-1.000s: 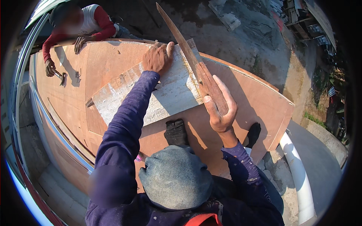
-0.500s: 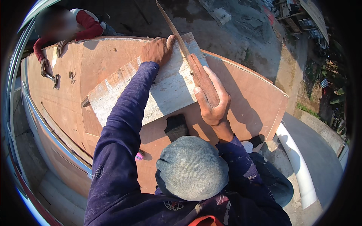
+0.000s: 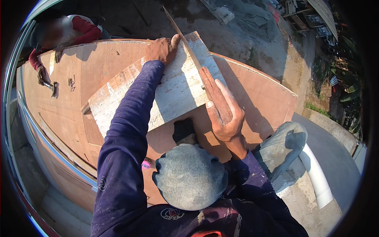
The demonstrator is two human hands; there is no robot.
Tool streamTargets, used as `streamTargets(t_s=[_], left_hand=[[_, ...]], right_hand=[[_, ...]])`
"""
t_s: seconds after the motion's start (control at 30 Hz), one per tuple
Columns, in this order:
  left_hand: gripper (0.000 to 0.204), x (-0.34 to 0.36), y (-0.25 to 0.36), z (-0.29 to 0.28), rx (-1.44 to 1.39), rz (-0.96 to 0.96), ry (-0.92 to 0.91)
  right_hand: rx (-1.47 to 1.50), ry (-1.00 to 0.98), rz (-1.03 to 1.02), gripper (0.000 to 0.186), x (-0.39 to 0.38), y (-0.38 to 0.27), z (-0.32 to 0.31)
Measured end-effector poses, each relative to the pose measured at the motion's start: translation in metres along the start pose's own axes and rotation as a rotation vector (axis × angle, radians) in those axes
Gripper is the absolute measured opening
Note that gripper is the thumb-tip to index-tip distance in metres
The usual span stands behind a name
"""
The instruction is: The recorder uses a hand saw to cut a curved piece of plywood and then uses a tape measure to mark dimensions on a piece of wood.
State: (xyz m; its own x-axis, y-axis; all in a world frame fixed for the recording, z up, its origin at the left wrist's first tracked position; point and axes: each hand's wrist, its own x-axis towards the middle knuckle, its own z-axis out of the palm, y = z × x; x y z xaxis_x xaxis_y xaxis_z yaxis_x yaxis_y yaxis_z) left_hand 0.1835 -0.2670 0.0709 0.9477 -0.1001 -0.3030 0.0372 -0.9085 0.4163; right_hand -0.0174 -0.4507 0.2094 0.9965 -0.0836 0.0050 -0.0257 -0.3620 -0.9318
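My right hand (image 3: 229, 120) is wrapped around the wooden handle of a handsaw (image 3: 214, 93), its index finger stretched along the side. The narrow blade points up and away, lying across the right part of a worn, white-smeared board (image 3: 177, 94). At the board's far edge my left hand (image 3: 162, 50) grips and presses down, its fingers curled over the edge and the thumb near the blade. How deep the blade sits in the wood I cannot tell. Beneath the board is a broad brown plywood surface (image 3: 106, 59).
My denim-covered knees (image 3: 191, 175) (image 3: 286, 144) and a dark-socked foot (image 3: 184, 130) are close below the board. A small pink object (image 3: 146, 163) lies by my left arm. At the far left a co-worker's hand holds a hammer (image 3: 53, 88) near several nails (image 3: 71, 82). A white pipe (image 3: 316, 177) stands right.
The saw and my right hand have drawn back slightly toward me. My right knee has risen into view at the right. My left hand still presses on the board.
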Motion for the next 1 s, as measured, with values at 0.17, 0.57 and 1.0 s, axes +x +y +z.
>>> streamTargets(t_s=[0.17,0.57,1.0], left_hand=[[0.079,0.005,0.005,0.0,0.012,0.012,-0.023],[0.078,0.005,0.008,0.005,-0.078,0.003,-0.015],[0.077,0.012,-0.007,0.01,-0.035,0.017,0.053]], right_hand=[[-0.023,0.006,0.041,0.047,0.005,-0.008,-0.006],[-0.2,-0.009,-0.079,0.049,0.015,-0.013,-0.014],[-0.199,-0.023,-0.017,0.048,0.004,-0.033,-0.014]])
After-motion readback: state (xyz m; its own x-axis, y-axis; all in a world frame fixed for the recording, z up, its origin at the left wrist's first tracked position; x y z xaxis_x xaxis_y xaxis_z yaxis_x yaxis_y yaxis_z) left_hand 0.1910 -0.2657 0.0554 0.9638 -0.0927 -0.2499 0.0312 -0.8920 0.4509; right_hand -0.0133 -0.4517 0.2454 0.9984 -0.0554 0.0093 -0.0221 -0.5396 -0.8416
